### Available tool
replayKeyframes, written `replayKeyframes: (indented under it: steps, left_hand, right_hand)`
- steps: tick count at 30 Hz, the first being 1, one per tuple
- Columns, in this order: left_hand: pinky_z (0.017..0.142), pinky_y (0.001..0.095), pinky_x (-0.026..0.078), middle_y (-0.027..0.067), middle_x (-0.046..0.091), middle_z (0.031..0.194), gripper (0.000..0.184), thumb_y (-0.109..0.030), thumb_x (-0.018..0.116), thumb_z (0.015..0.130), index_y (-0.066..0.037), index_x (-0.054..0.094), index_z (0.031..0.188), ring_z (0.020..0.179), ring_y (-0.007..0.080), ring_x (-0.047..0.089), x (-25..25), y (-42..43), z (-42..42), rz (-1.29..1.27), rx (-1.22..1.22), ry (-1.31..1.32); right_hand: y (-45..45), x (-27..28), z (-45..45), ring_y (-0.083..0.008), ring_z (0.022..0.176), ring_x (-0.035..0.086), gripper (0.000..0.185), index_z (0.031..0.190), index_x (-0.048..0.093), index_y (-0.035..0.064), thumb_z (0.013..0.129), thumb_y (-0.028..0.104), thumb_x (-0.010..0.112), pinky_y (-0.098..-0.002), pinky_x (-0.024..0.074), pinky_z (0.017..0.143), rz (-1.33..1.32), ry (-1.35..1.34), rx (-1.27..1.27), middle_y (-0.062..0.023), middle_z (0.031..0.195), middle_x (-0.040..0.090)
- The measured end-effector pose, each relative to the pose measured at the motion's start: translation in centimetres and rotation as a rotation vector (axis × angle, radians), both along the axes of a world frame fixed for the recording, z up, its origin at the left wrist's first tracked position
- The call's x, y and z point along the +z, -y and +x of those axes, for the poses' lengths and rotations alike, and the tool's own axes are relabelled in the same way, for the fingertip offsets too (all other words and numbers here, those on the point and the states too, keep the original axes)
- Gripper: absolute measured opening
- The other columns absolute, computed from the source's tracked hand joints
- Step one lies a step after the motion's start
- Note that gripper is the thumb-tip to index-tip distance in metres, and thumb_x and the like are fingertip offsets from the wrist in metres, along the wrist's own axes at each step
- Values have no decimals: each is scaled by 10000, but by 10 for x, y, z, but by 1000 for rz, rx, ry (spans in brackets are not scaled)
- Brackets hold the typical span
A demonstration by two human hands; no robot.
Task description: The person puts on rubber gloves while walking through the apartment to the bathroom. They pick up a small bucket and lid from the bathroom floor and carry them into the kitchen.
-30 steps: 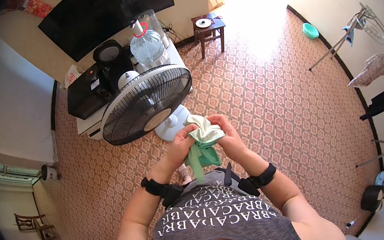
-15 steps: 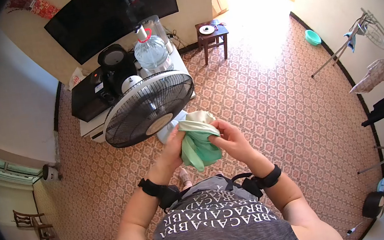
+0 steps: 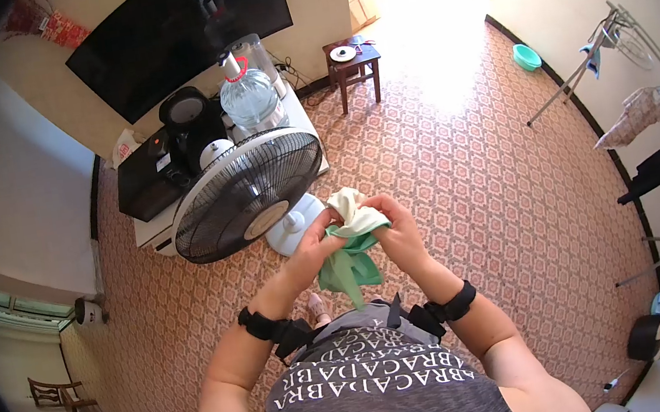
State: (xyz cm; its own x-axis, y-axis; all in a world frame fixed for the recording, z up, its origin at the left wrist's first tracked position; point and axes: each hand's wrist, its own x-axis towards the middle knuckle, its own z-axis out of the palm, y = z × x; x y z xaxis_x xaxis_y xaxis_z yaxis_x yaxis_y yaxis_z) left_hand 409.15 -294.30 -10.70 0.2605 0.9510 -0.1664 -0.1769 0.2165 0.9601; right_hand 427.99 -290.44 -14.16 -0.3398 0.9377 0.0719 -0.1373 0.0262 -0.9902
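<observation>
A soft green and cream cloth item hangs between my hands in front of my waist; its exact kind is hard to tell. The cream part bunches up on top, and the green part droops below with a pointed end. My left hand grips its left edge, thumb pressed on the fabric. On the other side, my right hand pinches the right edge. The fingers of both hands are partly hidden by the cloth. Just beyond my left hand stands a large fan on a pale base.
Behind the fan, a low cabinet holds a water bottle and a black speaker. A wooden stool stands farther back. At the right are a drying rack with hanging clothes and a turquoise basin.
The cloth has been turned over at the top, so more of the cream part lies upward between my hands. The green end hangs lower. My view has shifted slightly.
</observation>
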Motion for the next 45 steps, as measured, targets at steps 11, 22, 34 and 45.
replayKeyframes:
  steps: [11,22,34,45]
  left_hand:
    - [819,254,497,38,607,1097,458,-27,667,885,-69,487,1304,984,112,592,-34,-23,-13,241,285,-172]
    - [862,303,549,83,646,1156,396,-55,590,942,-47,521,1332,1007,171,652,-29,-9,-10,-78,232,312]
    - [716,287,573,60,688,1015,498,-439,484,1023,0,578,1239,815,132,684,-14,-20,-1,-415,-121,305]
    - [734,327,600,97,685,1075,641,-579,594,917,-24,569,1237,927,174,695,14,-11,1,-141,-257,345]
  right_hand:
    - [11,16,-9,-86,943,577,215,1062,547,23,883,-23,657,-251,460,880,37,-137,135,-15,976,605]
    - [11,13,4,-66,879,536,243,1136,488,29,944,63,634,-237,451,782,49,-88,282,-17,959,566]
    - [-11,6,-1,-37,761,550,146,1039,569,16,1022,160,553,-201,439,655,-161,-305,40,7,860,624]
    - [-4,-7,13,-36,725,538,224,1175,567,50,995,183,585,-202,447,612,-122,-82,125,15,869,618]
